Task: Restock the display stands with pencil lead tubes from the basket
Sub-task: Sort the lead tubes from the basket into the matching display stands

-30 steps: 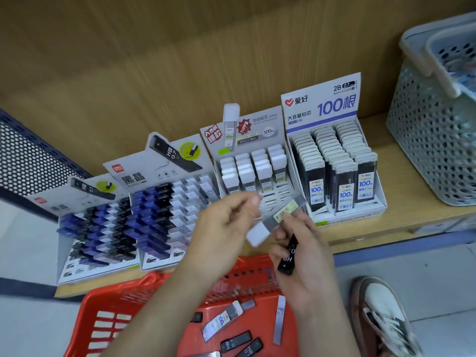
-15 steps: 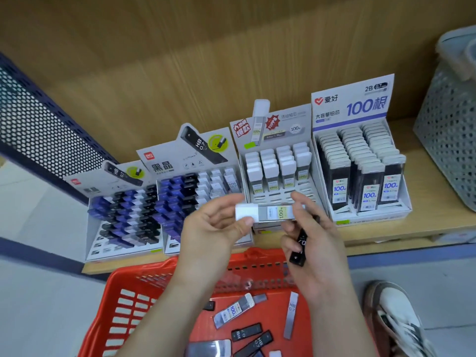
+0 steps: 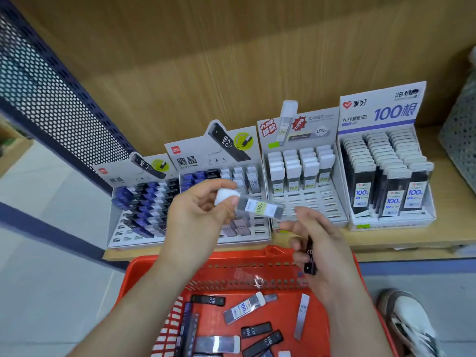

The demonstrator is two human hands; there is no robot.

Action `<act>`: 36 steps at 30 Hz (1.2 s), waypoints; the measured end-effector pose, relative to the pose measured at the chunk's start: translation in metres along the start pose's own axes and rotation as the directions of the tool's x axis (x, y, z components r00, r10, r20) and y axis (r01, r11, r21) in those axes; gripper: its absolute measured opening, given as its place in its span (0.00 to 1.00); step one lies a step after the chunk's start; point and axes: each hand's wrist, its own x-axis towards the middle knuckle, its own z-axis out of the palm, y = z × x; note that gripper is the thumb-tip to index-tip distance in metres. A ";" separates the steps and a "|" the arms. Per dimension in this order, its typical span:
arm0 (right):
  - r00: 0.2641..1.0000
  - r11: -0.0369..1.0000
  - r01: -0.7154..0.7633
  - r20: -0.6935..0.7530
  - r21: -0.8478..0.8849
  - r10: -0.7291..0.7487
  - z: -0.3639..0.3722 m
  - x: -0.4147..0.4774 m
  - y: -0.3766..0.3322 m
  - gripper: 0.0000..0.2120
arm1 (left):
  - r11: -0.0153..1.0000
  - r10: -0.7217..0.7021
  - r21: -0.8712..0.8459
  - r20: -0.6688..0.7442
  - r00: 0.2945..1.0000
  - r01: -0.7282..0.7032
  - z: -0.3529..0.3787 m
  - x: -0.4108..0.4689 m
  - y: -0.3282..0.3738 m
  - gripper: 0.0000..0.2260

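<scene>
A: Where's the tube?

B: Near first: my right hand (image 3: 327, 253) curls round a black HB tube (image 3: 310, 256) above the red basket (image 3: 244, 257). My left hand (image 3: 198, 215) pinches the white-capped 100-lead tube (image 3: 260, 207) by its cap, long axis nine-to-three. Its half-empty stand (image 3: 316, 204) lies just beyond, at one o'clock.

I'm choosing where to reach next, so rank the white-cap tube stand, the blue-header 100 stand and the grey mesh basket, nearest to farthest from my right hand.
1. The white-cap tube stand, just beyond the right hand.
2. The blue-header 100 stand, farther right on the shelf.
3. The grey mesh basket, at the shelf's far right end.
</scene>
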 end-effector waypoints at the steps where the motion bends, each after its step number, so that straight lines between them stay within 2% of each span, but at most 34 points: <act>1: 0.999 0.998 -0.009 -0.045 0.068 0.012 -0.003 0.001 -0.001 0.05 | 0.999 0.023 0.031 -0.003 1.000 -0.023 0.000 0.006 0.001 0.08; 3: 0.993 0.982 0.001 -0.117 0.188 0.022 -0.011 0.002 -0.005 0.11 | 0.994 0.070 0.085 0.013 0.997 -0.071 0.008 0.018 0.004 0.10; 6: 0.988 0.952 0.040 -0.153 0.305 0.008 -0.023 0.005 -0.012 0.15 | 0.976 0.140 0.157 0.084 0.987 -0.152 0.034 0.040 0.011 0.12; 9: 0.988 0.914 0.065 -0.157 0.400 -0.001 -0.033 0.006 -0.019 0.20 | 0.952 0.199 0.208 0.139 0.970 -0.225 0.070 0.060 0.016 0.10; 12: 0.992 0.903 0.062 -0.124 0.424 -0.010 -0.041 0.004 -0.023 0.23 | 0.882 0.300 0.317 0.195 0.934 -0.349 0.106 0.074 0.019 0.06; 17: 0.991 0.912 0.073 -0.129 0.404 -0.022 -0.048 0.000 -0.031 0.21 | 0.735 0.387 0.450 0.335 0.859 -0.507 0.140 0.084 0.011 0.07; 22: 0.993 0.902 0.063 -0.118 0.427 -0.013 -0.051 0.001 -0.034 0.17 | 0.609 0.447 0.502 0.423 0.788 -0.614 0.148 0.092 0.006 0.09; 27: 0.991 0.888 0.052 -0.131 0.456 0.009 -0.055 0.001 -0.034 0.15 | 0.615 0.443 0.487 0.437 0.783 -0.620 0.152 0.099 0.009 0.10; 29: 0.991 0.867 0.048 -0.131 0.497 0.020 -0.056 0.002 -0.033 0.16 | 0.634 0.402 0.484 0.461 0.791 -0.603 0.155 0.098 0.013 0.11; 32: 0.990 0.842 0.040 -0.134 0.539 0.039 -0.057 0.003 -0.031 0.15 | 0.607 0.360 0.503 0.516 0.777 -0.615 0.157 0.096 0.011 0.11; 36: 0.993 0.847 -0.009 -0.098 0.532 0.072 -0.051 0.004 -0.033 0.14 | 0.645 0.385 0.503 0.437 0.813 -0.576 0.157 0.096 0.003 0.09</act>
